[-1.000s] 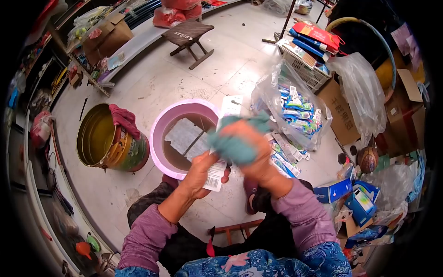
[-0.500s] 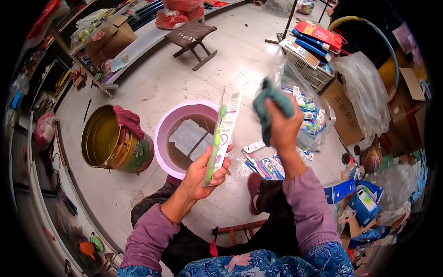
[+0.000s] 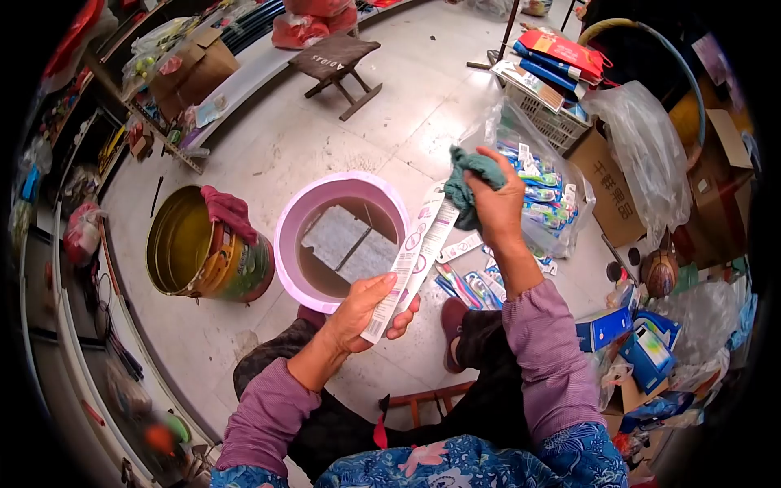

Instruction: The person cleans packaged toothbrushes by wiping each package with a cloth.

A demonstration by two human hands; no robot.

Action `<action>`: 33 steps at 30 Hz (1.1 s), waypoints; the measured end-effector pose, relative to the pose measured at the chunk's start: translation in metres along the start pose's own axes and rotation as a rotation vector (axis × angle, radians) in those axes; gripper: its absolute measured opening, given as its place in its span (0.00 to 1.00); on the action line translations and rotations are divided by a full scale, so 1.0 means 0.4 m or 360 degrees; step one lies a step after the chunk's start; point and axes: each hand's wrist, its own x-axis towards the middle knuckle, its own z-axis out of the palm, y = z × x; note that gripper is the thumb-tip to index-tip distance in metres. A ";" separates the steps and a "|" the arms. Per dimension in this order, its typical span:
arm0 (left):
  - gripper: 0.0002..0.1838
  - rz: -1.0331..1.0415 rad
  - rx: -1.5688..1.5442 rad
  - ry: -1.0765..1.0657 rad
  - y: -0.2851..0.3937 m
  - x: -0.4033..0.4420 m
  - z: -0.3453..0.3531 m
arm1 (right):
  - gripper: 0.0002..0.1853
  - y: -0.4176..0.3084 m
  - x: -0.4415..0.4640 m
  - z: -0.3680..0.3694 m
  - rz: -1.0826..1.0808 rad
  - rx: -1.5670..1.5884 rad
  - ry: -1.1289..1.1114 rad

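My left hand [image 3: 370, 313] grips the lower end of a toothbrush package [image 3: 412, 259], its white printed back turned up. The package slants up to the right, in front of the basin's right rim. My right hand [image 3: 498, 199] is closed on a bunched green cloth [image 3: 470, 183], which meets the upper end of the package. Under the left hand's side stands a pink basin [image 3: 286, 240] with murky water and a grey slab in it. Packaged toothbrushes [image 3: 472, 285] lie on the floor below my right hand, and more fill a clear plastic bag [image 3: 561, 236] beside it.
A large yellow bucket [image 3: 175, 244] with a red cloth [image 3: 225, 213] over its rim stands left of the basin. A folding stool [image 3: 335, 61] is ahead. Cartons [image 3: 606, 191], a crate [image 3: 545, 122] and blue boxes [image 3: 602, 329] crowd the right; shelves line the left.
The package has been turned over from its green toothbrush side to its printed back and tilted further right. My right hand has brought the cloth down and left onto its upper end.
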 end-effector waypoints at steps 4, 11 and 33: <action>0.23 -0.0075 -0.0147 -0.0247 0.011 -0.010 -0.013 | 0.13 0.018 0.074 -0.083 0.0031 0.0607 0.0368; 0.25 0.0167 -0.0136 -0.0023 0.018 0.001 0.009 | 0.10 -0.025 0.062 -0.188 0.0528 0.1008 0.0159; 0.25 0.0270 0.0960 0.0592 -0.013 0.086 -0.010 | 0.16 0.257 0.055 -0.222 0.1403 0.1592 -0.0013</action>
